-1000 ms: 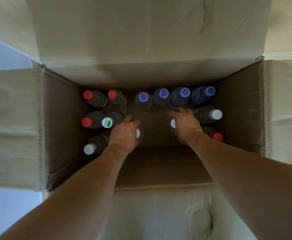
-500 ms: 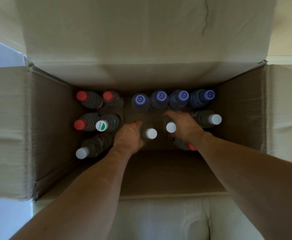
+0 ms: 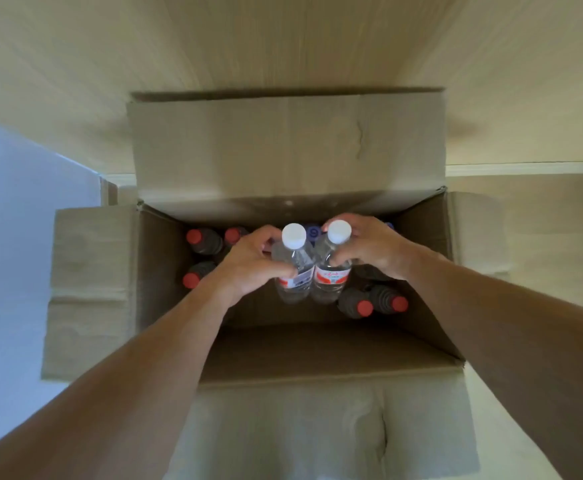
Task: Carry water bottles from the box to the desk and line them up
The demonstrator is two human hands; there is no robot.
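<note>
While both forearms reach over its near flap, the box stands with all four flaps folded out, the far flap leaning against a pale wall. Left hand grasps the left bottle, fingers and thumb curled round its clear body; right hand grasps the right bottle in the same way. The two bottles are held upright and touching side by side, above the box interior. Each has a white cap and a red-and-white label; the print on the labels is too small to read. Five red caps are visible on dark bottles inside: three at the left, partly behind the left hand, and two at the right, below the right wrist. One purple cap bearing a ring mark shows between the two white caps; the hands hide whatever else stands along the far wall. Bare cardboard floor lies on the near side of the box. A bluish surface borders the scene at the left.
</note>
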